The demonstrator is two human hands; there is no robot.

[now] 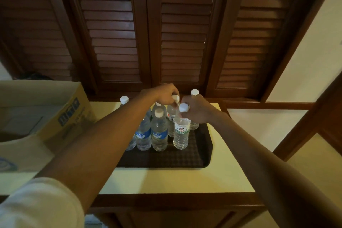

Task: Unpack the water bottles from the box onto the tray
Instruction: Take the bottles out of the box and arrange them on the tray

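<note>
Several clear water bottles with white caps stand upright on a dark tray (185,159) on a pale tabletop. Two carry blue labels (159,135); others have white and green labels. My left hand (164,94) reaches over the group and grips the neck of a white-labelled bottle (172,116) in the back row. My right hand (198,111) holds the neck of the front right bottle (181,135), which stands on the tray. An open cardboard box (61,116) sits at the left; what lies inside is not visible.
Dark wooden louvred doors (166,33) rise right behind the table. The tabletop's front edge (166,193) is wood trimmed. The tray's near half is bare. A cream wall and wooden frame (296,116) lie to the right.
</note>
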